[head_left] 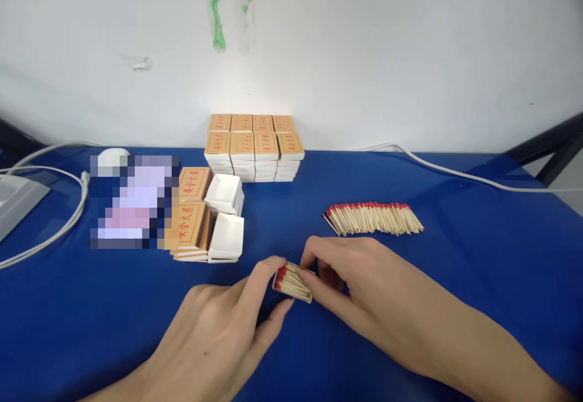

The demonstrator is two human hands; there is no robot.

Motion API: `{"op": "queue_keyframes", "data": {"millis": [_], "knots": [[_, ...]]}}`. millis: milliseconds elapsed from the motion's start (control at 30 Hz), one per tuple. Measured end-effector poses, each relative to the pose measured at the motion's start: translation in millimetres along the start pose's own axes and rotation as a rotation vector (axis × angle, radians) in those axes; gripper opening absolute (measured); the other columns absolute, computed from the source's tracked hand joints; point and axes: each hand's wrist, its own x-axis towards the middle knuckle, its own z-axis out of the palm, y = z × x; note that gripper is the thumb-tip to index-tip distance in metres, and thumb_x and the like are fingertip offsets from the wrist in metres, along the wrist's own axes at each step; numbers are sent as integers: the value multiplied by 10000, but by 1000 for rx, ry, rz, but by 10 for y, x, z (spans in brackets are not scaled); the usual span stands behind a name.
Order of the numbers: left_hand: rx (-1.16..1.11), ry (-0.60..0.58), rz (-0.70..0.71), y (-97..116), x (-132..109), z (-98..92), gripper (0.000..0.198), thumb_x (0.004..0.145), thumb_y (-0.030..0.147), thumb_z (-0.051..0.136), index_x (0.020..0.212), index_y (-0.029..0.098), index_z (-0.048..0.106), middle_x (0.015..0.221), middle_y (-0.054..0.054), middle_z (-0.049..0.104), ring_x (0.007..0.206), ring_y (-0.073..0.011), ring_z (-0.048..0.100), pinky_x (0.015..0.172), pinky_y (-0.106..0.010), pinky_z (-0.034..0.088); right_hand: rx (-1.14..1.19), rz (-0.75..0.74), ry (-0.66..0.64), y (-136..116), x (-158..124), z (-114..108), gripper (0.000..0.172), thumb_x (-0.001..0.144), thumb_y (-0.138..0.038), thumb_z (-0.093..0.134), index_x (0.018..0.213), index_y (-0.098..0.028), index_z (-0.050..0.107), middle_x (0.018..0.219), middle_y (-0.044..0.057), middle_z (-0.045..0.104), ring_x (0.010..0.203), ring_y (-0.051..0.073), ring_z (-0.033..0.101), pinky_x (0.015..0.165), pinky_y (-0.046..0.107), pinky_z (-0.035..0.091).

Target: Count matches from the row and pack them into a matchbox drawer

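A small white matchbox tray (308, 299) filled with red-tipped matches (291, 282) is held low over the blue table. My left hand (218, 317) grips its left end between the index finger and the thumb. At the tray's right end, the thumb of my right hand (359, 280) presses on the matches, and the index finger curls by the far corner. The other fingers of that hand are folded and partly hidden. Beyond my right hand lies a row of loose matches (376, 218), heads pointing away from me.
Stacked closed matchboxes (252, 147) stand against the wall. Orange matchbox sleeves (189, 223) and empty white trays (226, 236) are piled left of centre. A blurred phone-like device (141, 198), a white rounded object (113, 160) and a white cable (75, 220) lie further left. Another cable (437, 168) runs along the back right.
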Motion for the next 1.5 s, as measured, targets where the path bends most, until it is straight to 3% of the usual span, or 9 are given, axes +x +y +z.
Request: {"op": "queue_keyframes", "data": {"millis": [200, 333, 400, 567, 733, 867, 1067, 1300, 1500], "knots": [[-40, -5, -19, 0, 11, 3, 518, 1088, 180, 500, 1603, 171, 450, 701, 90, 592, 400, -108, 464, 434, -275, 397, -56, -4, -1, 14, 12, -7, 330, 1146, -286, 466, 821, -251, 511, 786, -21, 639, 675, 177, 567, 621, 357, 356], [-67, -1, -12, 24, 28, -12, 552, 1036, 190, 546, 1578, 122, 465, 676, 91, 553, 416, -121, 490, 437, -288, 411, -25, 48, 52, -16, 19, -2, 161, 1115, -405, 551, 1046, -260, 561, 796, -35, 647, 678, 191, 586, 592, 345, 340], [-73, -1, -14, 40, 33, -22, 527, 1028, 178, 539, 1550, 129, 486, 653, 101, 528, 402, -120, 485, 424, -287, 401, -5, 52, 52, -30, 17, -4, 245, 1044, -441, 676, 1151, -262, 548, 830, -39, 658, 704, 197, 604, 590, 334, 343], [-58, -9, -49, 61, 34, -51, 446, 1034, 162, 520, 1479, 154, 517, 606, 123, 486, 373, -119, 491, 397, -275, 392, 52, -46, -69, -11, 23, -38, 440, 898, -229, 827, 1232, -281, 545, 973, -51, 693, 825, 181, 650, 644, 300, 376], [-58, 13, -51, 65, 8, -54, 438, 1042, 179, 515, 1480, 151, 515, 645, 103, 557, 356, -107, 496, 373, -255, 408, 85, -48, -92, 21, 20, -31, 307, 916, -119, 752, 1106, -265, 560, 886, -68, 669, 761, 151, 620, 625, 291, 347], [-78, 56, -62, 95, 18, -58, 531, 1008, 225, 575, 1526, 151, 483, 934, -18, 744, 575, -140, 724, 342, -225, 431, 2, -5, -75, 40, 6, 19, 280, 913, -242, 831, 972, -255, 558, 819, -56, 648, 702, 165, 575, 575, 311, 282], [56, 55, 3, 127, 42, -53, 599, 987, 287, 602, 1558, 171, 462, 1215, -91, 773, 631, -190, 773, 496, -346, 634, -73, -12, -75, 76, -12, 61, 481, 846, -565, 912, 866, -256, 543, 793, -35, 640, 676, 188, 553, 557, 322, 257], [57, 45, 3, 123, 21, -11, 624, 965, 269, 631, 1563, 206, 462, 1303, -97, 759, 706, -216, 795, 534, -373, 664, -61, 31, -78, 37, 1, 37, 512, 831, -313, 953, 1099, -270, 519, 845, -55, 656, 688, 187, 590, 553, 309, 280], [9, 40, -13, 144, 39, -61, 543, 982, 237, 577, 1514, 209, 471, 1231, -79, 773, 704, -200, 795, 538, -343, 657, -42, -5, -38, 17, 12, 45, 297, 960, -234, 801, 1066, -263, 525, 874, -35, 669, 709, 177, 603, 564, 297, 315]]}}
